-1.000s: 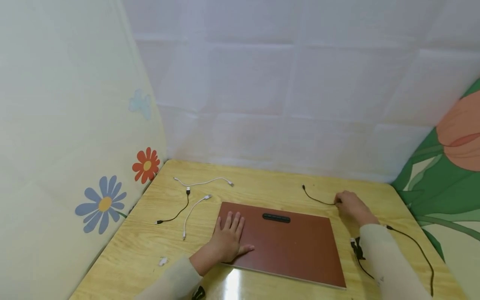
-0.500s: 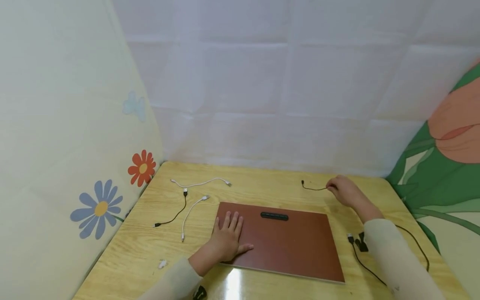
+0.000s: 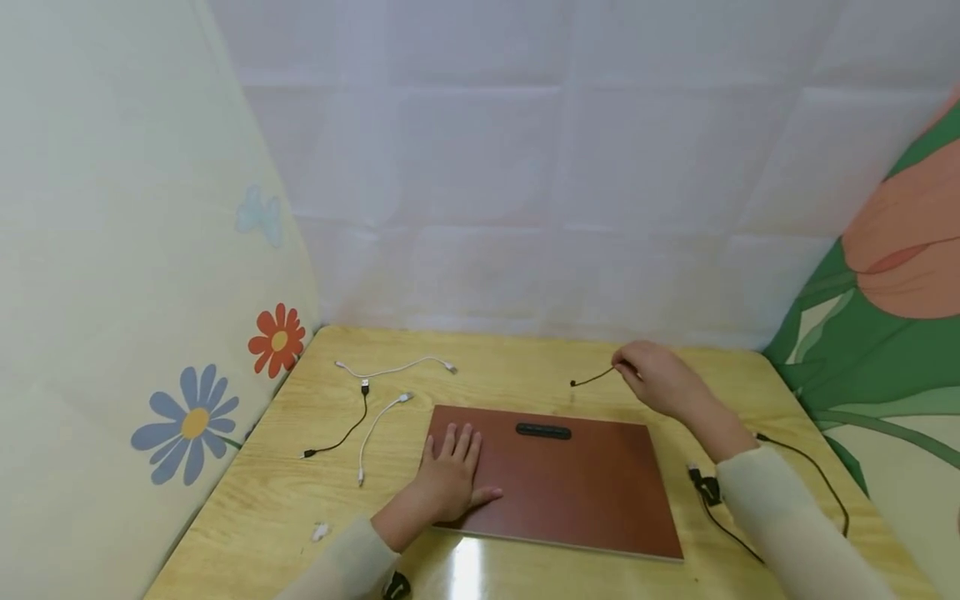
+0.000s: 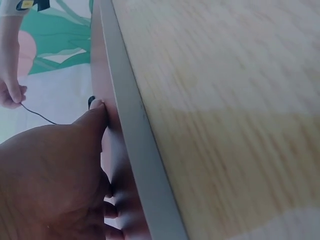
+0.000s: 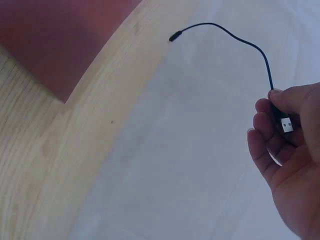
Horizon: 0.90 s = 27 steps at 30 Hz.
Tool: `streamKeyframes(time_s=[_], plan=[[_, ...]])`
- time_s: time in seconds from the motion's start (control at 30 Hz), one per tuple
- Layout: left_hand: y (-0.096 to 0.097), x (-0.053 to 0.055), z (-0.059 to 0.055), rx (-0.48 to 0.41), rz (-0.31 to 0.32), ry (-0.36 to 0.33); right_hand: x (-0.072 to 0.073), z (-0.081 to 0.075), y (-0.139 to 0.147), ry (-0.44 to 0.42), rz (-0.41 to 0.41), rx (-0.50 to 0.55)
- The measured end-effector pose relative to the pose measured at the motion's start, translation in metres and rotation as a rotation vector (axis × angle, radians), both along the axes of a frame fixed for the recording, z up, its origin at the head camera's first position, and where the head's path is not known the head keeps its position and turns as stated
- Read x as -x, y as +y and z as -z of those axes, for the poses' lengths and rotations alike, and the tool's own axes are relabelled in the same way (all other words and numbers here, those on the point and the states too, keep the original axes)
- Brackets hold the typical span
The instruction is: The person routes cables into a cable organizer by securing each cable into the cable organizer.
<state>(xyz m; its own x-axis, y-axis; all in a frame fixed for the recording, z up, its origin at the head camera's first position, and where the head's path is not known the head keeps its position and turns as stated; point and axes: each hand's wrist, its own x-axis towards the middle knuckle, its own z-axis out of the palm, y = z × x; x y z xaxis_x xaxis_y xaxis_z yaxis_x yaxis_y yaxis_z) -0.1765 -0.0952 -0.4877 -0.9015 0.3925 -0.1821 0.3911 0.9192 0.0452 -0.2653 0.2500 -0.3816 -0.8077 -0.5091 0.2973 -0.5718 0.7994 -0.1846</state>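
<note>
My right hand (image 3: 660, 379) pinches a short black USB cable (image 5: 240, 39) near its USB-A plug (image 5: 286, 125), whose metal end shows in the right wrist view. The cable's small far plug (image 5: 175, 36) dangles free above the table's back part. My left hand (image 3: 450, 479) rests with spread, straight fingers on the left side of a reddish-brown board (image 3: 577, 492). Near the board's far edge sits a black ridged strip, a cable holder by its look (image 3: 543, 431). In the left wrist view, the left thumb (image 4: 95, 117) presses on the board's surface beside its pale edge.
Left of the board lie two white USB cables (image 3: 393, 367) and a black USB cable (image 3: 352, 427). A small white piece (image 3: 320, 531) is nearer the front. More black cable (image 3: 813, 467) lies right of the board, beside the right sleeve (image 3: 795, 517). Fabric walls enclose the table.
My right hand has lifted the black USB cable off the table and carried it leftward, toward the board's far side. The left hand stays in place on the board.
</note>
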Motion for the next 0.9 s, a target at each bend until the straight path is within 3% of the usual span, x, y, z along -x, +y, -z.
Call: streamKeyframes(time_s=[0.4, 0.63, 0.77, 0.9], plan=[[-0.002, 0.000, 0.003, -0.024, 0.003, -0.023, -0.021, -0.003, -0.022, 0.187, -0.145, -0.017], [-0.002, 0.005, 0.003, -0.063, 0.000, -0.033, -0.025, -0.001, -0.032, 0.271, -0.234, 0.017], [-0.005, 0.010, -0.001, -0.130, -0.008, -0.053, -0.026, 0.001, -0.038, 0.340, -0.306, 0.053], [-0.006, 0.014, -0.005, -0.280, 0.003, -0.045, -0.026, 0.003, -0.047, 0.391, -0.383, 0.085]])
